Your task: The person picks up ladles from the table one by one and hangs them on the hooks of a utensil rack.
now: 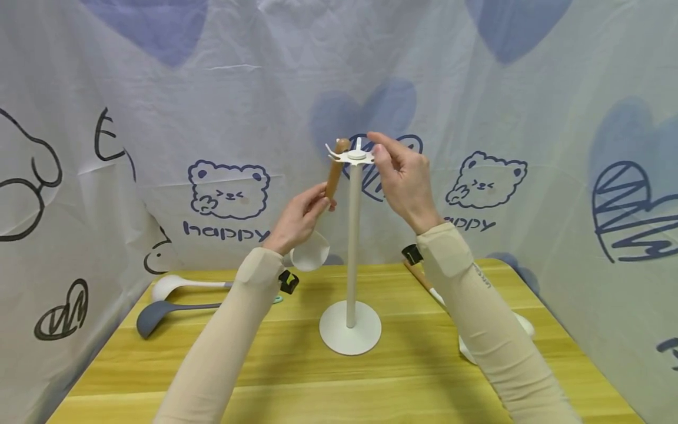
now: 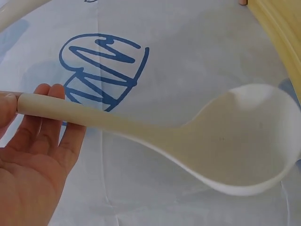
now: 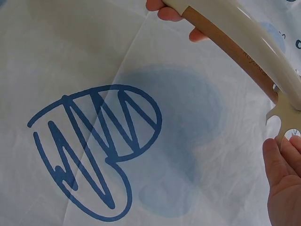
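Bright head view, soft shadows on the table (image 1: 296, 391), dimmer, greyer wrist views

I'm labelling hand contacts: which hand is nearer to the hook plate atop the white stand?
Right. The right hand pinches the edge of the hook plate; the left hand is lower, left of the post, holding the ladle by its wooden handle.

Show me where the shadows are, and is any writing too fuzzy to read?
Head view: soft dark shadows on the yellow wood-grain table, either side of the round-based white stand; left wrist view: grey shading inside the white, round-bowled ladle; right wrist view: dim and greyish, the tiny lettering on the slim brown handle too faint to read surely.
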A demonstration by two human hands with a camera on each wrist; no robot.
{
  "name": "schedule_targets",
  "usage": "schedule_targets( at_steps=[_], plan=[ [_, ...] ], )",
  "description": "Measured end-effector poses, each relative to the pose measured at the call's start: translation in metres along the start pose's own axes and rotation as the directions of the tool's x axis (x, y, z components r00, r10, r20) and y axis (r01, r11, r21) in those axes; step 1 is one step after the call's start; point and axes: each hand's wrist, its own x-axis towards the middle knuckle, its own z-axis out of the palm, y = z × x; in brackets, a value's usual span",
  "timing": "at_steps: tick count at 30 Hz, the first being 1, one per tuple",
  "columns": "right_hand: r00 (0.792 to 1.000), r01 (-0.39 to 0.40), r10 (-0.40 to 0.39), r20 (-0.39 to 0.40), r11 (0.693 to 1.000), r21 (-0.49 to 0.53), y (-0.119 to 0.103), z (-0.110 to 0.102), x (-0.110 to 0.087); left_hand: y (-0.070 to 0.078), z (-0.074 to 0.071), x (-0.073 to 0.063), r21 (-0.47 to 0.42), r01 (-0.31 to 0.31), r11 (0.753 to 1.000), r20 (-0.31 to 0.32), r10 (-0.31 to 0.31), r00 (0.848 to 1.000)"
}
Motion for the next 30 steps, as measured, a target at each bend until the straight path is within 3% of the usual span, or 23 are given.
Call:
schedule_targets(
  at_steps=[12, 30],
  plan=[
    [1.0, -0.025, 0.025, 0.008, 1.0, 0.017, 0.0, 0.0, -0.001, 0.006, 0.01, -0.003, -0.125, 0.035, 0.992, 0.007, -0.034, 0.999],
    [1.0, -0.015, 0.015, 0.0, 0.999, 0.032, 0.0, 0.003, -0.003, 0.002, 0.022, -0.009, -0.203, 0.053, 0.978, -0.023, -0.059, 0.998]
  ],
)
